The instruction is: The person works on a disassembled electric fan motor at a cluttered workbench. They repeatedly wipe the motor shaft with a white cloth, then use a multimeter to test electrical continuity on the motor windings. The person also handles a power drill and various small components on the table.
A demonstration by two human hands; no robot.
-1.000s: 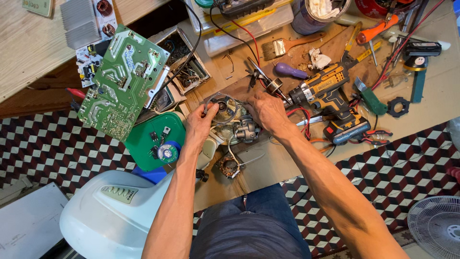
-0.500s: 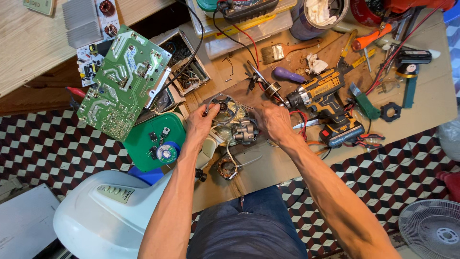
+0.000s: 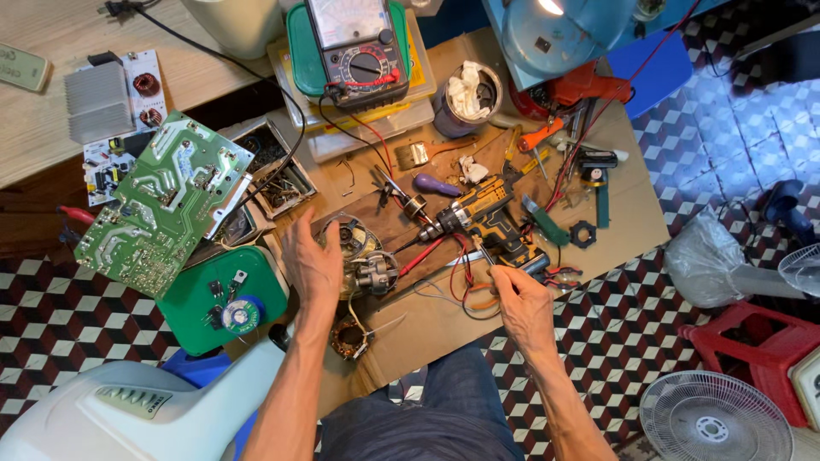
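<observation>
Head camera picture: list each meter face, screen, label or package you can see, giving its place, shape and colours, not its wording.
Analog multimeter: top centre on a green tray; dark case, pale dial window, round selector knob.
Pale rectangular label panel on the white plastic housing: bottom left.
Greenish flat packet: upper left edge, on the wooden table.
Neither hand touches any of them.

The left hand (image 3: 312,266) covers part of the small motor (image 3: 363,265) at mid-frame, so its left side is hidden. What the right hand (image 3: 523,309) pinches is too small to tell. At the lower right, the fan (image 3: 716,420) is cut off by the frame's edge; at the lower left, so is the white housing (image 3: 128,411).
</observation>
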